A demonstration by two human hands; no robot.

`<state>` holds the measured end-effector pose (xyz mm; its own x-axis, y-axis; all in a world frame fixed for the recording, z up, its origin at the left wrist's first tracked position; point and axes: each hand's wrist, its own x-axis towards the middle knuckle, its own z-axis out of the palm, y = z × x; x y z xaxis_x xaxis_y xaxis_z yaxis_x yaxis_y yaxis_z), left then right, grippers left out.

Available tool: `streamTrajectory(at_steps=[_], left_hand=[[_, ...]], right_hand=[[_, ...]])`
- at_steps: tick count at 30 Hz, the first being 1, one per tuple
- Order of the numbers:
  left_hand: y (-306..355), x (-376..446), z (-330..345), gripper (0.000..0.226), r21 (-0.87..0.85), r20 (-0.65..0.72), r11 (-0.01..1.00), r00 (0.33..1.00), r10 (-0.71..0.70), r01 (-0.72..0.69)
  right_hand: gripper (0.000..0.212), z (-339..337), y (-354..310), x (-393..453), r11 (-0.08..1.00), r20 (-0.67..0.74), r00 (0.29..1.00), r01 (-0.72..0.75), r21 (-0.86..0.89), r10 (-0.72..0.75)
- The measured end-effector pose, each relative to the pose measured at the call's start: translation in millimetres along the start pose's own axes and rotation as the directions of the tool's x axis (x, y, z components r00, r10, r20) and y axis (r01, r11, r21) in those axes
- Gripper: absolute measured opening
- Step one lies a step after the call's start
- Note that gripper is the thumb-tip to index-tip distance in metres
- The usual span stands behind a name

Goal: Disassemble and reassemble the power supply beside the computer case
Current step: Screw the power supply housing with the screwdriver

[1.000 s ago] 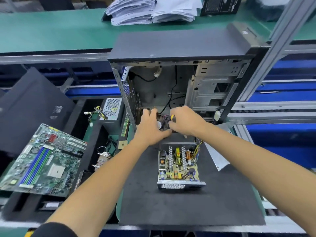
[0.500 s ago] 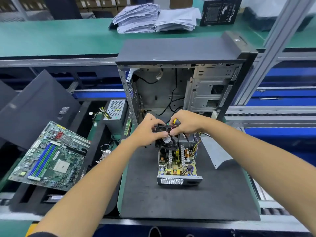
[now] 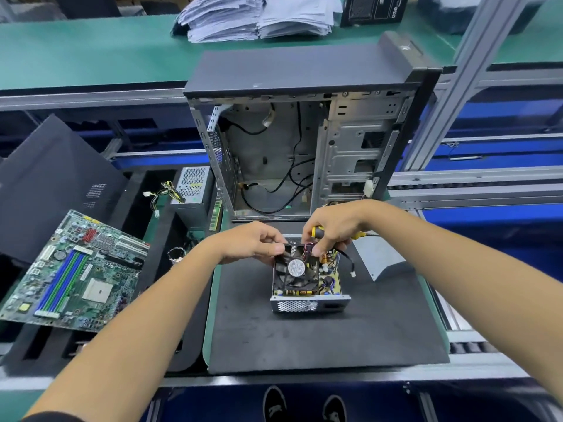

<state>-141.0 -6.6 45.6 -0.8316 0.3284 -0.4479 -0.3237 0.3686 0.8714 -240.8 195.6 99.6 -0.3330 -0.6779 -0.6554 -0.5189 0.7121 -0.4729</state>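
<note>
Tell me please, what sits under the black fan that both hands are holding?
Under the fan, the open power supply: its circuit board shows along the right and front edges. Components directly beneath the fan are hidden.

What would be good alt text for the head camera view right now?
Two hands hold a black cooling fan over an opened power supply on a dark mat; the right hand also grips a yellow-handled screwdriver, the left hand pinches the fan's edge. An empty computer case stands behind, a motherboard lies left.

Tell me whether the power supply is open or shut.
Open. The power supply has no cover: its circuit board shows from above, and both hands hold the fan over it.
</note>
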Motion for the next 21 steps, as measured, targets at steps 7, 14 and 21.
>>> streamTrajectory(at_steps=[7, 14, 21], left_hand=[[-6.3, -2.9, -0.3, 0.027, -0.147, 0.016, 0.989, 0.999, 0.034, -0.032], [-4.8, -4.0, -1.8, 0.024, -0.18, 0.015, 0.983, 1.0, 0.026, -0.023], [-9.6, -2.8, -3.8, 0.023, -0.262, -0.01, 0.965, 1.0, -0.002, -0.001]], right_hand=[[0.018, 5.7, 3.2, -2.8, 0.995, -0.109, 0.994, 0.041, 0.09, -0.032], [0.021, 6.2, 3.2, -0.8, 0.994, -0.094, 0.995, 0.043, 0.105, -0.034], [0.025, 6.2, 6.8, 2.7, 0.992, -0.106, 0.994, 0.047, 0.119, -0.035]])
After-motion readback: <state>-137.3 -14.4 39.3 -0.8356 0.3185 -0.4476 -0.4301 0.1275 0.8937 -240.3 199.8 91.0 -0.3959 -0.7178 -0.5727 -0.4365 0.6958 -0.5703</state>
